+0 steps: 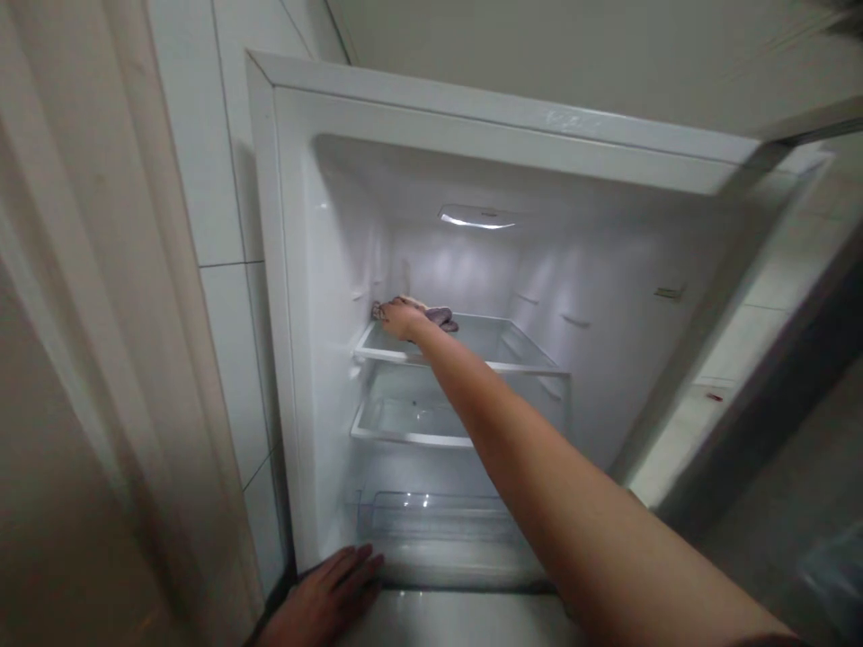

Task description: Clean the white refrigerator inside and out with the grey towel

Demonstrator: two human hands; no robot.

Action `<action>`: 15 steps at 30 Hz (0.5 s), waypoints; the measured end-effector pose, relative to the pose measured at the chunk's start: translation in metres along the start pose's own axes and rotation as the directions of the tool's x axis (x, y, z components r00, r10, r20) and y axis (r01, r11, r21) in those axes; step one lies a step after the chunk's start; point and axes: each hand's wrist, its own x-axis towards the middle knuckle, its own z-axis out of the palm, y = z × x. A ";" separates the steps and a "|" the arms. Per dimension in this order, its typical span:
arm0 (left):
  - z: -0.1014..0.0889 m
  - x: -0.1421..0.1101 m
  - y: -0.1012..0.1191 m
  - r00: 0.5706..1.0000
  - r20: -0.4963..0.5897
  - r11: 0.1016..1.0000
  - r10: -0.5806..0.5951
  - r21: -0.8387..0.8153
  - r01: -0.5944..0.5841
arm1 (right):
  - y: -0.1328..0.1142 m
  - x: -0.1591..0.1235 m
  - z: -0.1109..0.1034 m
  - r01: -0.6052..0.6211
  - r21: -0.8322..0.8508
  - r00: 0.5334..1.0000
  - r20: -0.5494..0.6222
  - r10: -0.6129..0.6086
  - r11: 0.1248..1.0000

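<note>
Reaching deep into the open refrigerator (270, 207), my right hand (401, 319) is closed on a purplish cloth (441, 317). It presses the cloth near the back left corner, just over the upper glass shelf (482, 341). Part of the cloth sticks out to the right of the hand, and my fingertips are partly hidden by it. My left hand (330, 593) lies on the lower left front edge of the refrigerator, with its fingers stretched out.
A second glass shelf (397, 438) and a clear drawer (431, 512) sit lower inside. A lamp (478, 217) is in the ceiling of the compartment. Tiled wall (226, 341) and a pale ridged curtain-like surface (121, 225) stand at the left. The door (734, 359) is at the right.
</note>
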 end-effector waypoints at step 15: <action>-0.030 0.010 -0.006 0.932 -0.318 0.966 0.175 0.238 -0.100 | 0.094 -0.138 -0.034 -0.313 -0.088 0.949 -0.002 0.314 0.946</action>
